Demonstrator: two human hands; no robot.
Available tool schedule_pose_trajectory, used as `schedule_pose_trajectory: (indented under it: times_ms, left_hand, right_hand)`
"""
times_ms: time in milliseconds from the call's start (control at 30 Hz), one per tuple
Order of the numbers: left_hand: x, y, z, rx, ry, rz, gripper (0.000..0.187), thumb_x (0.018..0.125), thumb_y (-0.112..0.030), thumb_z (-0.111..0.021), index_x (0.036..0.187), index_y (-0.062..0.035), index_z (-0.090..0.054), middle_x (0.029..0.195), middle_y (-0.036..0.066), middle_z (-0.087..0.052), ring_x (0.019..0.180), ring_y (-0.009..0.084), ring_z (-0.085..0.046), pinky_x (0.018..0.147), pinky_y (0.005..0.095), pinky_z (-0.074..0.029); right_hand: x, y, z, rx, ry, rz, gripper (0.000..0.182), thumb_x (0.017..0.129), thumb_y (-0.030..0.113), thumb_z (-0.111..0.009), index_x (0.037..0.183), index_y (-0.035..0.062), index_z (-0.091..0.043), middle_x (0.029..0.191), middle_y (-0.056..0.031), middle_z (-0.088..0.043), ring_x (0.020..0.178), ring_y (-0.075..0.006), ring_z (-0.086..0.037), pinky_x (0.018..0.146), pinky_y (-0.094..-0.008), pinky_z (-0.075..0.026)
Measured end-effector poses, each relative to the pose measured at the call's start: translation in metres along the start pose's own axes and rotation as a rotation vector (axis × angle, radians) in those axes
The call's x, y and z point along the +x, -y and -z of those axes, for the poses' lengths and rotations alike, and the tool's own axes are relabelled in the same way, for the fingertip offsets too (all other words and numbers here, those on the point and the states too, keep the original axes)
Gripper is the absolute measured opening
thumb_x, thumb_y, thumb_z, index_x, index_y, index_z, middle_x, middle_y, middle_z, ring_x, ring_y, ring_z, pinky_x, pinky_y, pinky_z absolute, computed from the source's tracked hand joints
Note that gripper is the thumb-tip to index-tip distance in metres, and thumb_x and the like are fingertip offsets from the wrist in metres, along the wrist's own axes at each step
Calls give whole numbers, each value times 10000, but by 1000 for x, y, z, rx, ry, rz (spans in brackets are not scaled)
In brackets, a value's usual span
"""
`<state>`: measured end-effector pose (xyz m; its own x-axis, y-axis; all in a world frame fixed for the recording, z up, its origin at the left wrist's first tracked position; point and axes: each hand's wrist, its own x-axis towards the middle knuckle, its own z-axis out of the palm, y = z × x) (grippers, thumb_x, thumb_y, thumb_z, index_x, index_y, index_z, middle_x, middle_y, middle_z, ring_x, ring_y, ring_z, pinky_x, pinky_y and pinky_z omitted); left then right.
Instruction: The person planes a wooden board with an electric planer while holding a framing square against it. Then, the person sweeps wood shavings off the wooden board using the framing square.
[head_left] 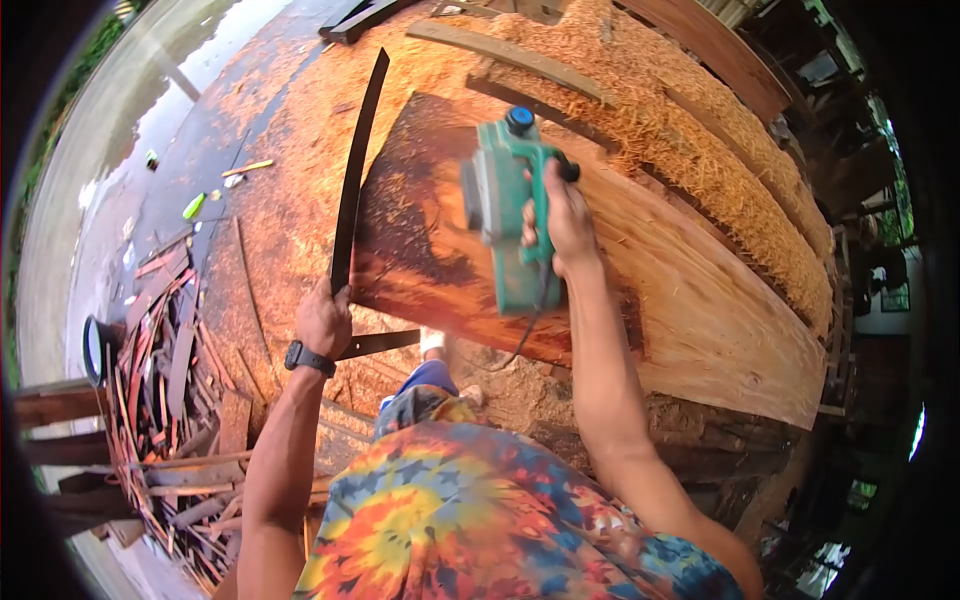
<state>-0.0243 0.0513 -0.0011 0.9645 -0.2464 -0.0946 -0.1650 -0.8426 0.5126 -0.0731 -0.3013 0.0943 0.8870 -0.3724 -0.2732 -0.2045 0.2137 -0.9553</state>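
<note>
A wide wooden slab [690,300] lies in front of me, dark and reddish at its near-left end, pale toward the right. On its dark part sits a green electric planer [505,200]. My right hand [562,222] is closed around the planer's handle. My left hand [322,318], with a black watch on the wrist, grips the lower end of a long, thin dark strip [355,170] that rises along the slab's left edge. A cord hangs from the planer over the slab's near edge.
Sawdust and shavings [700,130] cover the ground and pile up beyond the slab. Loose planks [510,50] lie at the top. A heap of scrap wood strips [165,370] sits at lower left. Wet pavement [130,130] runs along the left. My foot [432,342] stands below the slab.
</note>
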Motion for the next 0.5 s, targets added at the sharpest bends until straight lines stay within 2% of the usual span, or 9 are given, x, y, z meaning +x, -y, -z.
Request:
schedule_pose_trajectory:
  times_ms: [67,133,167,233,300,333,433,500]
  left_hand:
    - [-30,15,11,-39,-50,54,230,957,-241,-604,1042,-29,-631,876,280,-669,856,483,-635,721,554,-478]
    - [-57,35,20,-125,-139,102,243,953,-247,-618,1010,-11,-631,861,289,-660,843,498,-626,720,556,-474]
    - [-69,48,26,-56,-121,193,202,964,-201,-601,1002,-4,-629,800,253,-666,747,436,-661,657,515,-493]
    - [-95,80,29,-267,-156,282,164,976,-145,-569,992,9,-622,754,197,-670,651,330,-676,582,455,-498]
    - [-119,101,35,-323,-227,369,158,986,-122,-543,976,19,-614,725,145,-660,583,227,-654,527,394,-488]
    - [-131,99,47,-225,-206,439,161,968,-110,-559,995,40,-608,775,206,-672,682,340,-681,606,449,-507]
    - [-164,166,47,28,-197,352,162,942,-87,-571,1028,45,-612,843,275,-669,831,462,-661,709,502,-504]
    - [-175,194,45,-93,-121,460,187,917,-87,-594,1038,56,-606,917,329,-653,975,546,-587,814,535,-473]
  right_hand:
    - [-47,-8,0,66,28,-50,660,1032,584,-444,1315,-10,-496,665,-42,-518,477,-127,-490,466,-286,-434]
    - [-86,-20,-1,139,36,-49,545,1044,545,-452,1199,32,-547,649,-49,-530,476,-138,-509,469,-283,-439]
    - [-103,-26,-3,177,35,-49,496,1049,526,-456,1141,53,-573,641,-53,-536,475,-144,-518,470,-282,-442]
    - [-127,-38,-8,206,42,-32,493,1048,518,-467,1157,46,-562,647,-60,-542,478,-147,-522,477,-282,-443]
    - [-143,-47,-16,217,52,-15,501,1047,516,-472,1169,36,-551,652,-64,-545,481,-149,-525,479,-283,-441]
    - [-150,-50,-21,217,55,-7,510,1047,517,-471,1173,29,-546,653,-64,-545,482,-149,-525,479,-285,-439]
    - [-167,-57,-39,220,66,10,526,1045,506,-486,1179,-1,-528,656,-63,-538,479,-146,-522,472,-282,-438]
    - [-176,-60,-52,205,68,11,523,1044,496,-493,1190,-6,-515,657,-61,-531,473,-144,-523,471,-285,-457]
